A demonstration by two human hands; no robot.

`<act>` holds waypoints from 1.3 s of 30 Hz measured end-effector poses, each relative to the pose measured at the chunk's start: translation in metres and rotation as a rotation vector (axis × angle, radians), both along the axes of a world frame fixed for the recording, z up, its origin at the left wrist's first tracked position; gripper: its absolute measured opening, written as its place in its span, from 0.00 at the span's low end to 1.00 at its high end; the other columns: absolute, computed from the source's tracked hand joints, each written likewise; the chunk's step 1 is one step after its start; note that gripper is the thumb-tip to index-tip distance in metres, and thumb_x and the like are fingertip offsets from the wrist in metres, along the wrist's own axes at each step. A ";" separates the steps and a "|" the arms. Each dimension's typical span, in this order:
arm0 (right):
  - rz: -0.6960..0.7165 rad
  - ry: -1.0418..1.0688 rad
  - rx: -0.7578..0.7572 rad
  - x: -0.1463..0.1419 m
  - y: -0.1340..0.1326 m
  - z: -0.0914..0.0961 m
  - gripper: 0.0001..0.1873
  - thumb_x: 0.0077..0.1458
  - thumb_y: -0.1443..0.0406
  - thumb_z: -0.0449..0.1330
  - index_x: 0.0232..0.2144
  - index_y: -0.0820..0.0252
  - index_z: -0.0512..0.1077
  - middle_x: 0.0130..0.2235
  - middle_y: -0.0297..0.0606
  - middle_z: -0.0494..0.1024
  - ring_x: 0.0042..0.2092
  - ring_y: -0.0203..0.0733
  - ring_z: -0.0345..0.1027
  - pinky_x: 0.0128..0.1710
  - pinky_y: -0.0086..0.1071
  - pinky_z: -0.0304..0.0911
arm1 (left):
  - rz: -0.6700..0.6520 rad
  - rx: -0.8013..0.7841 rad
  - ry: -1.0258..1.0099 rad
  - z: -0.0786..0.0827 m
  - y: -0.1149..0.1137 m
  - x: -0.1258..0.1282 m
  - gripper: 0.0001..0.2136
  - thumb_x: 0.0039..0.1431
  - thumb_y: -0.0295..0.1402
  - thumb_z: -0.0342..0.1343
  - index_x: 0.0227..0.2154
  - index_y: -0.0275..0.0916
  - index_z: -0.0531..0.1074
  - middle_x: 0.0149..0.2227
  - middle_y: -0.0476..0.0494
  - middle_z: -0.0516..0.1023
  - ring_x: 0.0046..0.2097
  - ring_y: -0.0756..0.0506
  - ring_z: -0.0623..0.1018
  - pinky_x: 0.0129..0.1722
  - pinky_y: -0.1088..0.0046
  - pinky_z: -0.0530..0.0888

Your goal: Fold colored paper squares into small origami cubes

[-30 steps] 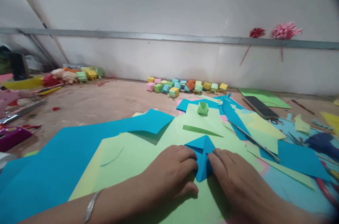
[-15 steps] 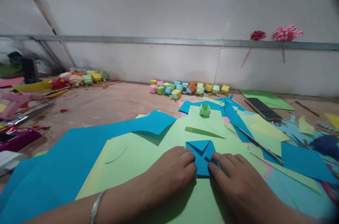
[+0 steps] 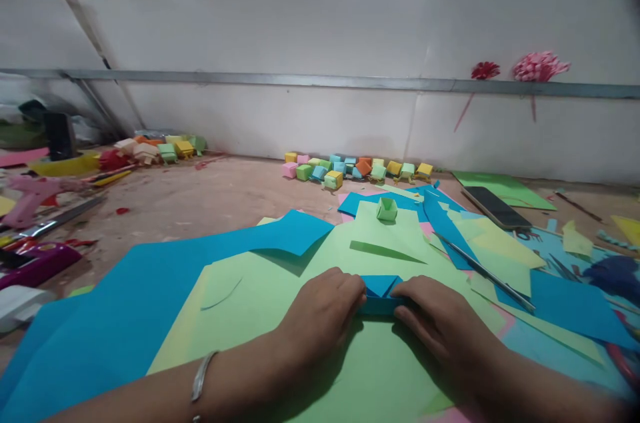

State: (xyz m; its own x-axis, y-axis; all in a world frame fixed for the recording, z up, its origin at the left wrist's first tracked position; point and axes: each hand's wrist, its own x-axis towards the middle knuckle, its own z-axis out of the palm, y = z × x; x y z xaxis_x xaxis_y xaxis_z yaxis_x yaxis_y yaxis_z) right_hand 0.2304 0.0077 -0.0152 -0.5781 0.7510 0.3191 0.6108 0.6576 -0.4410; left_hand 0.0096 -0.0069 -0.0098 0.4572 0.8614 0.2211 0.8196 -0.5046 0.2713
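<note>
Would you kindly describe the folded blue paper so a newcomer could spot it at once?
Find the pale green paper in the foreground. Over it, between left hand and right hand, is the folded blue paper. Unlike the larger blue sheet at left, it is small and held at both ends.

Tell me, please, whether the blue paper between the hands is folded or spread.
Folded: the blue paper, held between left hand and right hand, shows a straight band along its near edge and angled flaps behind it.

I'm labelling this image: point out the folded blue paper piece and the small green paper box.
Folded blue paper piece (image 3: 380, 306), head view, on its near folded strip.
Small green paper box (image 3: 387, 212), head view, on its front wall.
</note>
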 end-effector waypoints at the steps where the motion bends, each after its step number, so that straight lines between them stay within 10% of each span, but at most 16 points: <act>1: -0.014 -0.003 -0.055 0.000 0.000 0.001 0.07 0.63 0.65 0.52 0.38 0.58 0.70 0.36 0.39 0.77 0.35 0.43 0.69 0.34 0.35 0.63 | 0.036 -0.046 0.010 0.001 0.001 0.000 0.12 0.65 0.30 0.43 0.29 0.38 0.69 0.27 0.44 0.72 0.29 0.46 0.68 0.26 0.71 0.59; 28: -0.200 -0.174 -0.044 -0.012 -0.003 0.000 0.05 0.59 0.69 0.53 0.37 0.59 0.68 0.36 0.41 0.75 0.35 0.45 0.69 0.32 0.36 0.65 | 0.177 -0.120 -0.103 0.010 0.006 0.000 0.13 0.63 0.33 0.50 0.46 0.35 0.73 0.43 0.36 0.73 0.46 0.37 0.70 0.44 0.56 0.69; 39: -0.227 0.045 -0.088 -0.007 -0.002 -0.001 0.12 0.56 0.66 0.56 0.45 0.59 0.67 0.39 0.42 0.74 0.38 0.46 0.69 0.35 0.39 0.66 | 0.108 -0.262 -0.257 0.011 0.004 0.000 0.05 0.52 0.27 0.58 0.29 0.38 0.67 0.32 0.47 0.71 0.36 0.44 0.69 0.34 0.68 0.66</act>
State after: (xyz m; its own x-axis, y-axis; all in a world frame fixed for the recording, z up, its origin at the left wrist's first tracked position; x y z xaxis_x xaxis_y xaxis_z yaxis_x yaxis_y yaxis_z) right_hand 0.2236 0.0059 -0.0166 -0.3784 0.8859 0.2682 0.7166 0.4638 -0.5210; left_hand 0.0100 -0.0032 0.0015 0.3187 0.9442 0.0831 0.7526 -0.3054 0.5834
